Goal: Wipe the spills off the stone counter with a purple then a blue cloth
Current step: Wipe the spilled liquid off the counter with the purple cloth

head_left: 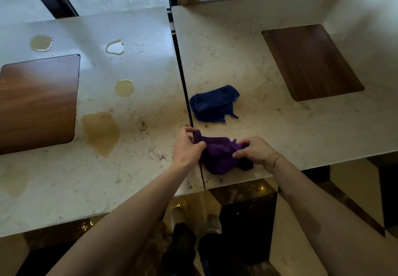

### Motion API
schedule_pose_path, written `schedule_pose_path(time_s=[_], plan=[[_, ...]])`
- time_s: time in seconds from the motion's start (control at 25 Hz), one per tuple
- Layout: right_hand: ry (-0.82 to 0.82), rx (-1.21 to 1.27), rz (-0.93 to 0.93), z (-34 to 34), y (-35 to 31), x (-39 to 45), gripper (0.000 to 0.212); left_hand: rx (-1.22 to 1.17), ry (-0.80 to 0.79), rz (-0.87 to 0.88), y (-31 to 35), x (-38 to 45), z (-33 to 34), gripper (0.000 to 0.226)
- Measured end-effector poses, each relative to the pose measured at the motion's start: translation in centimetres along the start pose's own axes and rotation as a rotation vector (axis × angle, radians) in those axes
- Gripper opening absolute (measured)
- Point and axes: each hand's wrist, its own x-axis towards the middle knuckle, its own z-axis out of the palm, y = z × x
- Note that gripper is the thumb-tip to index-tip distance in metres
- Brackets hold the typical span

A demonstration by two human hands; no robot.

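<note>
Got both arms stretched out over the counter [280,142] edge, my left hand [187,146] and right hand [254,150] each pinching a side of the bunched-up purple cloth [219,157], blue cloth [213,104] folded just past it, yellowish spills [101,131] sitting off to the left.

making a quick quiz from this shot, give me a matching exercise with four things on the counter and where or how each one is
Column one:
1. purple cloth
2. blue cloth
3. largest spill
4. right wooden inset

Column two:
A. lying untouched just right of the seam
B. on the left slab beside the left wooden inset
C. held by both hands at the near edge
D. set into the right slab, far from the hands

Pairs: 1-C, 2-A, 3-B, 4-D
</note>
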Motion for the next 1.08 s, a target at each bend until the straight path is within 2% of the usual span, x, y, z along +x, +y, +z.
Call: schedule_pose_path(time_s=[0.2, 0.36, 0.68, 0.88, 1.08], plan=[[-0.026, 0.105, -0.097, -0.7, -0.7, -2.3, 0.022, -0.171, -0.088, -0.002, 0.4, -1.4, -2.0, 0.049], [0.028, 0.132, -0.287, -0.9, -1.4, -4.3, 0.017, -0.205, -0.074, 0.091, 1.8, -3.3, -4.4, 0.04], [0.028, 0.023, -0.655, 3.0, -5.1, -7.1, 0.012, -0.156, 0.123, 0.225, 2.0, -8.7, -10.2, 0.028], [-0.093, 0.075, -0.626, 7.5, -6.4, -8.5, 0.013, -0.134, 0.209, 0.256, -0.8, -10.4, -13.7, 0.025], [-0.085, 0.15, -0.515, 11.8, -5.2, -9.1, 0.015, -0.181, 0.136, 0.196, -4.9, -9.5, -15.2, 0.023]])
